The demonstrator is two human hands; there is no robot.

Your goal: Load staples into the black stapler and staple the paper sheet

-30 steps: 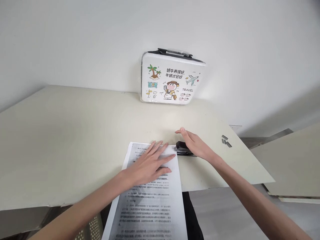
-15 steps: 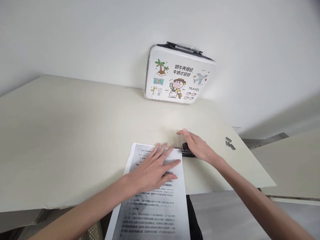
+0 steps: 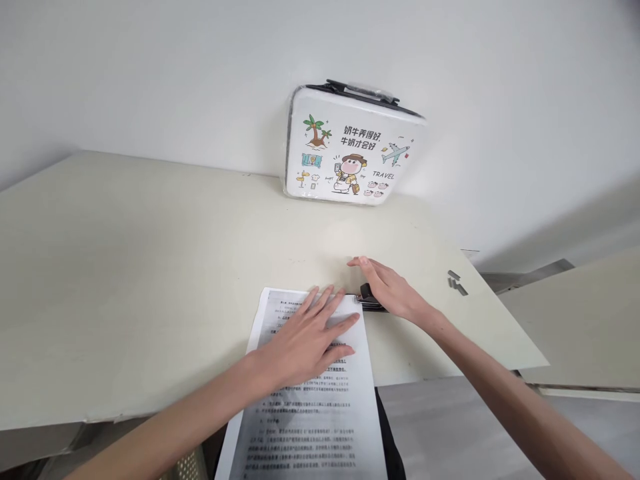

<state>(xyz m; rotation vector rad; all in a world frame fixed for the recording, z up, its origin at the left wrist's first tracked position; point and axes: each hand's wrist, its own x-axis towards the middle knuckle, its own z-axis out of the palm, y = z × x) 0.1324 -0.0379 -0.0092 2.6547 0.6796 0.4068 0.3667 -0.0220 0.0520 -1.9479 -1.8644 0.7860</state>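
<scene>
- The left hand (image 3: 305, 337) lies flat, fingers spread, palm down on the printed paper (image 3: 310, 400), pinning it to the table (image 3: 125, 267); it grips nothing. Its pose is as it was half a second ago.
- The right hand (image 3: 393, 293) rests over the black stapler (image 3: 369, 300), fingers extended and laid on top, pressing rather than curled around it. More of the stapler was visible a second ago; now the hand covers most of it.
- The stapler sits at the paper's top right corner, its front end touching that corner, as in the earlier pictures.
- The paper hangs over the table's near edge toward the person.
- A white case with cartoon print (image 3: 350, 153) leans against the wall, well behind the hands.
- Small grey pieces (image 3: 455, 283) lie on the table to the right, unmoved.
</scene>
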